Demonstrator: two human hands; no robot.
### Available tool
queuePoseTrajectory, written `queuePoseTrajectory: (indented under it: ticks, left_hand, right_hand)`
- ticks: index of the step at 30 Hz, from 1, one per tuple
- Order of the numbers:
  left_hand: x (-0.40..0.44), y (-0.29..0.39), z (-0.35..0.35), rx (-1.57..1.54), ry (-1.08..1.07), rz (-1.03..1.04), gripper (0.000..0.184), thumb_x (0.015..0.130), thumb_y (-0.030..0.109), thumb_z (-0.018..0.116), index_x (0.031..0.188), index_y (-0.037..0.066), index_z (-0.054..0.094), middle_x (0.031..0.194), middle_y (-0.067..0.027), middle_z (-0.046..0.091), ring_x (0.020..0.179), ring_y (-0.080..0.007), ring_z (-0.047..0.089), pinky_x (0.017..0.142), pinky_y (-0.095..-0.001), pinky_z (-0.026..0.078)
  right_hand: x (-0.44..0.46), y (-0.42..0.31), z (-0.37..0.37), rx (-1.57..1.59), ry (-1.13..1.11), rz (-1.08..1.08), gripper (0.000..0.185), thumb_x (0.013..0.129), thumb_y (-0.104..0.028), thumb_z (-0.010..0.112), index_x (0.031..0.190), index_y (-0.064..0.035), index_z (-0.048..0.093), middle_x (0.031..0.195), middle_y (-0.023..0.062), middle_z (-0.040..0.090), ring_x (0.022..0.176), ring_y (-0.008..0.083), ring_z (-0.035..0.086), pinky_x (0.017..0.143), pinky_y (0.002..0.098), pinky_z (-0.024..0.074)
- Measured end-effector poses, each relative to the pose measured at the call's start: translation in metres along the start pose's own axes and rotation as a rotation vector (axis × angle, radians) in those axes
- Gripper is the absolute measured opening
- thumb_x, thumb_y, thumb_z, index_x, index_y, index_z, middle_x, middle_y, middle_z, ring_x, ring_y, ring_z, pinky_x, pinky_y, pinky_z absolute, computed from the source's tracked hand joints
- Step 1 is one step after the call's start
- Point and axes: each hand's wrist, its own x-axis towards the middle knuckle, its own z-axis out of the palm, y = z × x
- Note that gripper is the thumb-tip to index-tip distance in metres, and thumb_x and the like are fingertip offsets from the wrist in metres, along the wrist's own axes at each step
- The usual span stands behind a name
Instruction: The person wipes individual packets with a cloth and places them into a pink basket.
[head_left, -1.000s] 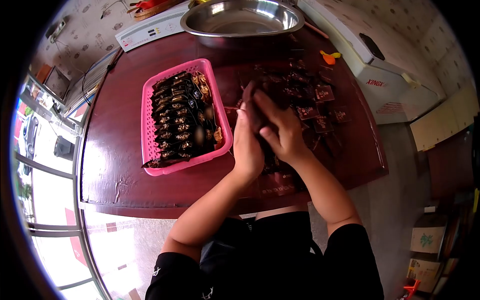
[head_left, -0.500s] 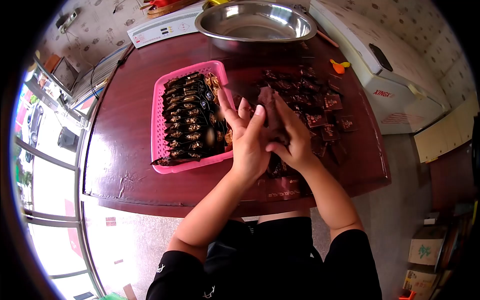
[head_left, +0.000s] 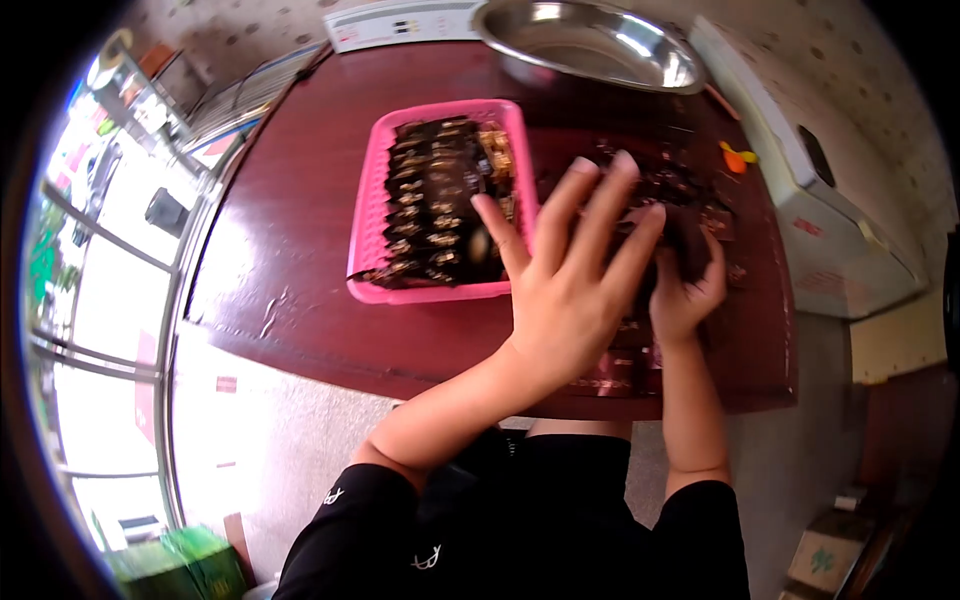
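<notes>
My left hand (head_left: 570, 275) is open, its fingers spread, palm down over the table just right of a pink basket (head_left: 372, 250). Dark packets with gold print (head_left: 430, 205) stand in rows inside the basket. Partly behind my left fingers, my right hand (head_left: 690, 295) curls its thumb and fingers around a dark brown packet (head_left: 684, 232), which is blurred. Around and beyond the hands lie loose dark brown packets (head_left: 715, 222); several are hidden by my hands.
A large steel basin (head_left: 600, 50) stands at the back of the dark red table (head_left: 290, 200). Behind the basket is a white appliance (head_left: 405, 28). An orange and yellow item (head_left: 738, 157) lies near a white chest freezer (head_left: 840, 240) at the right. A window is on the left.
My hands, together before, are now apart: the left has spread its fingers, and the right has moved rightward with the dark brown packet. The head view has shifted, so the basket appears further right.
</notes>
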Motion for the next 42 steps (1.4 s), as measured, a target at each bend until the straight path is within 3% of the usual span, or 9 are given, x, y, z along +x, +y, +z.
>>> queuePoseTrajectory:
  ticks: [1,2,5,8,11,15,19,28,42]
  left_hand:
    - [0.005,-0.007,-0.010,-0.062,0.001,0.006,0.035,0.079,0.009,0.065,0.113,0.017,0.070,0.107,0.0003,0.069,0.106,-0.0192,0.061,0.113,-0.0587,0.022]
    - [0.004,-0.017,-0.019,-0.151,-0.082,0.016,0.032,0.078,0.009,0.066,0.109,0.015,0.073,0.095,-0.0007,0.071,0.087,-0.0180,0.065,0.103,-0.0508,0.041]
    - [0.008,-0.043,-0.049,-0.189,-0.065,0.072,0.029,0.078,0.004,0.065,0.104,0.013,0.075,0.089,-0.0041,0.073,0.074,-0.0194,0.068,0.083,-0.0414,0.057]
    - [0.011,-0.098,-0.086,-0.103,-0.089,0.069,0.023,0.082,-0.002,0.068,0.100,0.011,0.075,0.092,-0.0051,0.075,0.082,-0.0199,0.073,0.089,-0.0420,0.055]
    - [-0.010,-0.148,-0.102,-0.374,-0.176,-0.205,0.026,0.082,-0.006,0.064,0.104,0.006,0.073,0.088,-0.0111,0.073,0.077,-0.0202,0.072,0.066,-0.0300,0.056]
    - [-0.042,-0.176,-0.091,-0.370,-0.279,-0.290,0.022,0.084,-0.003,0.064,0.101,0.005,0.074,0.085,-0.0119,0.072,0.072,-0.0201,0.071,0.062,-0.0299,0.055]
    - [-0.061,-0.179,-0.087,-0.294,-0.305,-0.285,0.019,0.084,0.004,0.067,0.102,0.006,0.074,0.082,-0.0113,0.071,0.067,-0.0223,0.069,0.061,-0.0309,0.054]
    - [-0.052,-0.181,-0.094,-0.502,-0.544,-0.157,0.041,0.073,0.000,0.078,0.113,0.006,0.070,0.099,-0.0092,0.070,0.085,-0.0252,0.070,0.078,-0.0325,0.057]
    - [-0.043,-0.197,-0.083,-0.374,-0.674,-0.185,0.034,0.077,0.017,0.077,0.107,0.005,0.069,0.088,-0.0146,0.070,0.079,-0.0321,0.068,0.071,-0.0384,0.054]
  right_hand:
    - [0.001,-0.003,0.002,0.040,-0.036,0.002,0.036,0.083,0.015,0.062,0.117,0.0049,0.054,0.114,0.0173,0.066,0.104,0.0222,0.066,0.096,0.0340,0.0502]
    - [0.003,-0.005,0.002,0.078,-0.071,0.002,0.037,0.083,0.014,0.063,0.118,0.0050,0.054,0.113,0.0171,0.067,0.103,0.0221,0.066,0.095,0.0337,0.0505]
    - [-0.001,-0.004,0.001,0.131,-0.171,0.056,0.033,0.088,0.001,0.068,0.117,0.0048,0.054,0.110,0.0168,0.068,0.101,0.0220,0.067,0.093,0.0337,0.0517]
    - [-0.004,-0.012,0.007,0.132,-0.206,0.063,0.037,0.095,-0.022,0.065,0.116,0.0057,0.054,0.104,0.0135,0.069,0.095,0.0196,0.066,0.091,0.0322,0.0503]
    - [-0.007,-0.010,0.007,0.086,-0.198,0.093,0.034,0.095,-0.020,0.065,0.115,0.0053,0.055,0.103,0.0122,0.069,0.095,0.0176,0.065,0.090,0.0308,0.0497]
    - [-0.010,-0.010,0.013,0.045,-0.231,0.071,0.030,0.091,-0.014,0.071,0.114,0.0016,0.060,0.100,0.0079,0.069,0.084,0.0108,0.063,0.077,0.0236,0.0491]
    - [-0.014,-0.002,0.017,0.008,-0.341,0.091,0.031,0.088,-0.017,0.074,0.111,0.0004,0.063,0.091,0.0017,0.067,0.075,0.0063,0.056,0.070,0.0205,0.0454]
    - [-0.012,0.005,0.020,0.032,-0.379,0.159,0.031,0.088,-0.017,0.073,0.111,0.0014,0.063,0.096,0.0053,0.069,0.081,0.0089,0.061,0.076,0.0231,0.0488]
    - [-0.002,-0.001,0.022,-0.069,-0.363,0.162,0.031,0.087,-0.017,0.075,0.110,0.0003,0.064,0.094,0.0048,0.069,0.085,0.0097,0.062,0.079,0.0243,0.0489]
